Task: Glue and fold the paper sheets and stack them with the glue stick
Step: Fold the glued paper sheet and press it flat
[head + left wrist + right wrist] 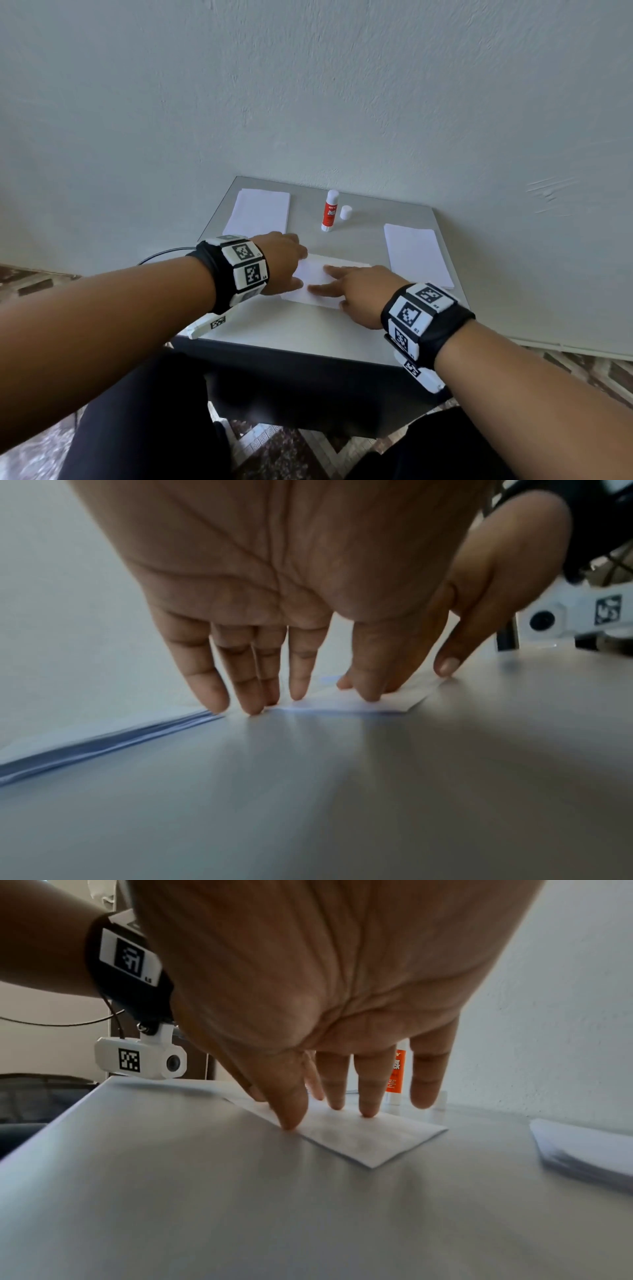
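A folded white paper sheet (320,286) lies flat mid-table. My left hand (284,262) presses its left end with straight fingers (205,674), and the sheet (377,704) shows under the fingertips. My right hand (356,287) lies flat on the sheet's right part, its spread fingers (369,1085) pressing the paper (363,1139). Behind the sheet the red-and-white glue stick (330,210) stands upright with no cap on, and its white cap (346,212) stands just right of it. Neither hand holds anything.
One stack of white sheets (257,212) lies at the table's far left, another stack (416,255) at the right edge. The small grey table (274,329) stands against a white wall. The floor below is patterned, and my legs are under the front edge.
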